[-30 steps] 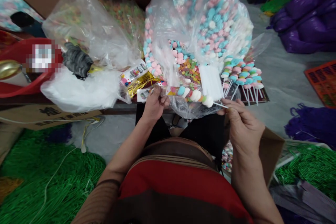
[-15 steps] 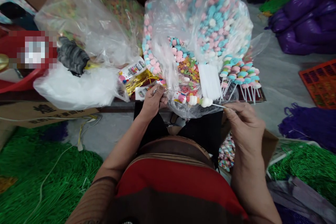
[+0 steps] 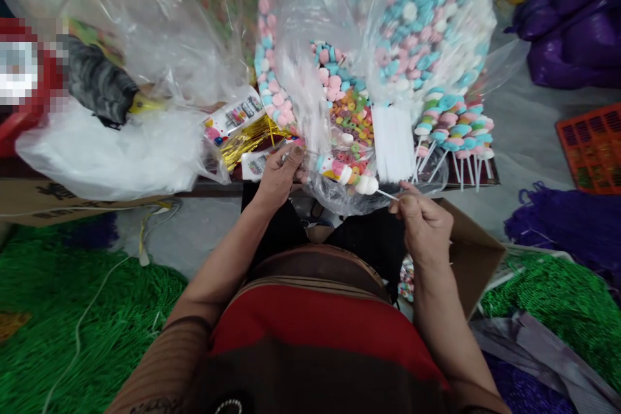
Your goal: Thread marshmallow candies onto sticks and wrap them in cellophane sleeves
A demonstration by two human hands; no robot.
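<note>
My left hand (image 3: 281,171) is closed on the edge of a clear printed wrapper (image 3: 324,164), thumb on top. In my right hand (image 3: 427,217) the white stick of a candy skewer (image 3: 365,184) is pinched between thumb and fingers. The skewer lies nearly level, pointing left, its left end inside the wrapper and white pieces still outside. Behind it are loose candy rings (image 3: 350,118) and a stack of white sticks (image 3: 394,145). Finished-looking candy skewers (image 3: 453,123) are piled to the right. Gold twist ties (image 3: 247,147) and printed wrappers (image 3: 237,115) lie left.
Big clear bags of pink, blue and white candy (image 3: 417,13) stand at the back. A white plastic bag (image 3: 107,155) lies on the left, near another person's grey patterned sleeve (image 3: 99,81). An open cardboard box (image 3: 473,259) and an orange crate (image 3: 592,149) are at right.
My right hand has moved left with the skewer, bringing it further into the wrapper. The left hand stays about where it was. The view has shifted slightly closer to the table.
</note>
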